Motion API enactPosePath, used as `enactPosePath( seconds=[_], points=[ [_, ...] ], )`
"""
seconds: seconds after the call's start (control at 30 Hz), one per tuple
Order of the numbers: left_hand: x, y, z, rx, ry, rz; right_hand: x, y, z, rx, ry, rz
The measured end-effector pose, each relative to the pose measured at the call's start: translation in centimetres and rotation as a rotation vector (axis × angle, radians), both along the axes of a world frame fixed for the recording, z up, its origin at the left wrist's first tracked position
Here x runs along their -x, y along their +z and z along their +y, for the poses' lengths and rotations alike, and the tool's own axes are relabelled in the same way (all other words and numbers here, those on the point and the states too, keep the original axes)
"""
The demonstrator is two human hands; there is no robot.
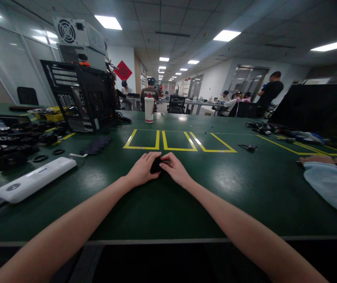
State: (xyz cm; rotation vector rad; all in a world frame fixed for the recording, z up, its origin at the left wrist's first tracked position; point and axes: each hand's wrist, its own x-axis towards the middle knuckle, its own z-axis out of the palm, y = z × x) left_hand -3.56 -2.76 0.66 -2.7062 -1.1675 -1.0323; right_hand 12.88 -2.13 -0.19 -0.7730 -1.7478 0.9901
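Green table [162,212], crowded at both sides. At our left we log a white power strip [37,180], set aslant, its cord running off the left edge. Just beyond it lie flat black rings [40,158] and, farther left, a heap of black parts [17,141] too jumbled to sort. Behind these stands an open computer case [85,96], power supply units [78,33] stacked on top, hiding part of the room. Near its foot, a dark item [97,145], blurred past naming.

Ahead of the hands: three yellow tape outlines [180,149] side by side, and beyond them a white cup [149,110], upright. Right of the outlines, a short black cable [247,147]; farther right, a tangle of dark cables [261,127]. At the right edge a co-worker's pale blue sleeve [327,182] reaches over the table, well apart from us.

Hands: both forearms slant inward from the near edge and meet at the middle. A small black object [155,166] sits between them, just short of the outlines; whether it touches the table we cannot tell. Our left hand [141,169] curls round its left side, thumb nearest us. Our right hand [175,169] closes thumb and index finger narrowly on its right edge; the exact part gripped is too small to tell.
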Motion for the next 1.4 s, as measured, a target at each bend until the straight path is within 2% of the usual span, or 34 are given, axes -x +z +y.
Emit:
enactPosePath(
  seconds=[0.27,0.6,0.87,1.13,1.27,1.4],
  points=[
    [-0.1,0.0,0.1,0.005,-0.004,0.001,-0.1,0.7,-0.3,0.030,0.000,-0.075],
    [0.1,0.1,0.0,0.012,-0.007,0.005,-0.2,0.3,-0.4,0.053,0.049,-0.054],
    [0.0,-0.2,0.2,0.000,0.001,0.002,0.0,0.4,-0.2,0.008,-0.012,-0.024],
    [0.1,-0.1,0.1,0.017,-0.003,-0.003,-0.2,0.4,0.2,0.119,0.000,-0.103],
    [0.1,0.0,0.0,0.020,-0.010,-0.011,-0.3,0.5,-0.4,0.085,0.052,-0.078],
    [0.1,0.1,-0.1,0.027,-0.010,-0.013,-0.2,0.7,-1.0,0.037,0.041,-0.069]
  ],
)
